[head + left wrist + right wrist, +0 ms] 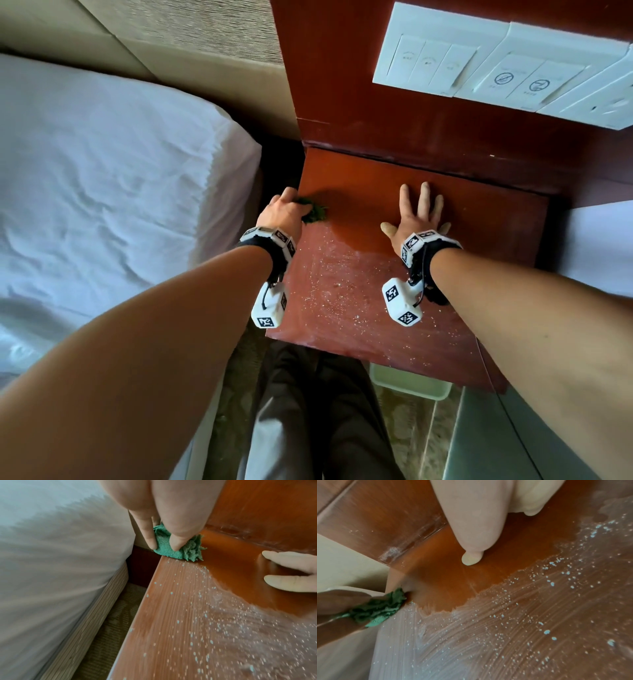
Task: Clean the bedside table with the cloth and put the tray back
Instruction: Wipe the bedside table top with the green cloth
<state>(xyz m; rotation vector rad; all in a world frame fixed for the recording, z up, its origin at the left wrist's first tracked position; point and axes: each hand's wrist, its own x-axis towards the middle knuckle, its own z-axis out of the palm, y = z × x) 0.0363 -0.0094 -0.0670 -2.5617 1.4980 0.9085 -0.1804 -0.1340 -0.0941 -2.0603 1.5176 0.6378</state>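
My left hand (286,210) grips a bunched green cloth (313,214) (180,549) (380,609) and holds it on the far left edge of the red-brown bedside table (462,274). My right hand (416,214) lies flat with spread fingers on the far part of the tabletop (445,574), to the right of the cloth. White powder and crumbs (342,291) (214,628) (522,615) cover the near part of the top; the far strip around both hands is bare wood. A pale green tray (409,382) shows on the floor under the table's front edge, mostly hidden.
A bed with a white sheet (102,171) stands close on the left, with a narrow gap (142,566) between it and the table. A wooden back panel (342,85) rises behind the table and carries white switch plates (496,65). My legs (308,411) stand at the front.
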